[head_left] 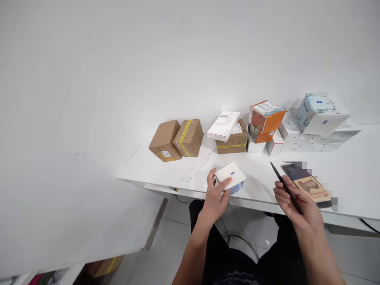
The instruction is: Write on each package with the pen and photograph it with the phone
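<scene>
A small white box (230, 174) with a blue mark on top and a blue-patterned side is at the front edge of the desk. My left hand (218, 192) grips it, thumb across the top and fingers at its left side. To the right, my right hand (295, 200) holds a black pen (280, 177), its tip pointing up and to the left, away from the box. Behind that hand lies a dark phone (311, 184) with a yellowish picture on its back, partly covered by blurred squares.
Two brown cartons (166, 140) stand at the back left. A white power bank box (224, 126) rests tilted on a taped brown carton (231, 144). Orange boxes (267, 116) are stacked beside it. At the back right, a blue-patterned box (319, 113) sits on a long white box (311, 142).
</scene>
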`<state>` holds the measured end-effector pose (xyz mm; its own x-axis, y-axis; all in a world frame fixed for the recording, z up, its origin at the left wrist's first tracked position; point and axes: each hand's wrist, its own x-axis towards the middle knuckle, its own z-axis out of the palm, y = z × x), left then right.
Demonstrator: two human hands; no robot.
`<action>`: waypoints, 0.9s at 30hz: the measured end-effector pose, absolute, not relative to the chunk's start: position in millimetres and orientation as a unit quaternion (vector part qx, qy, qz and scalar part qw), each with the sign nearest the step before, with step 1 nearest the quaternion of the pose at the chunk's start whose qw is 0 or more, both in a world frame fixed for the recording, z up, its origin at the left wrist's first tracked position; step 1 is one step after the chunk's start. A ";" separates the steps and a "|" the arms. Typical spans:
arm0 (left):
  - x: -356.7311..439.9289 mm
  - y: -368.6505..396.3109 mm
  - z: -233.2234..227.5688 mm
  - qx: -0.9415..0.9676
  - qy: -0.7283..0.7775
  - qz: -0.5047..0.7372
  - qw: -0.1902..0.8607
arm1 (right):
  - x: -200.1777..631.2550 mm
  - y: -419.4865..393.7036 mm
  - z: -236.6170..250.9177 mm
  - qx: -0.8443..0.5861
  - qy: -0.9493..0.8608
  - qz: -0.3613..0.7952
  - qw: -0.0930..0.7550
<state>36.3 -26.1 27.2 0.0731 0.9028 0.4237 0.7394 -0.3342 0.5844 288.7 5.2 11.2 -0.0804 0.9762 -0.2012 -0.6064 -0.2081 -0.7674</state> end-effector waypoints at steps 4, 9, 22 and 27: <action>38.2 -27.6 25.2 0.734 0.583 0.348 0.028 | 296.8 -9.7 25.2 -0.377 -0.329 0.600 0.625; 43.9 -30.4 20.3 0.736 0.576 0.355 -0.019 | 293.2 -21.4 52.3 -0.366 -0.319 0.585 0.650; 56.8 -25.4 10.1 0.733 0.570 0.365 -0.068 | 214.0 19.9 79.0 -0.406 -0.539 0.477 0.563; 58.7 -22.2 11.4 0.721 0.567 0.380 -0.116 | 185.7 45.4 71.4 -0.427 -0.596 0.427 0.529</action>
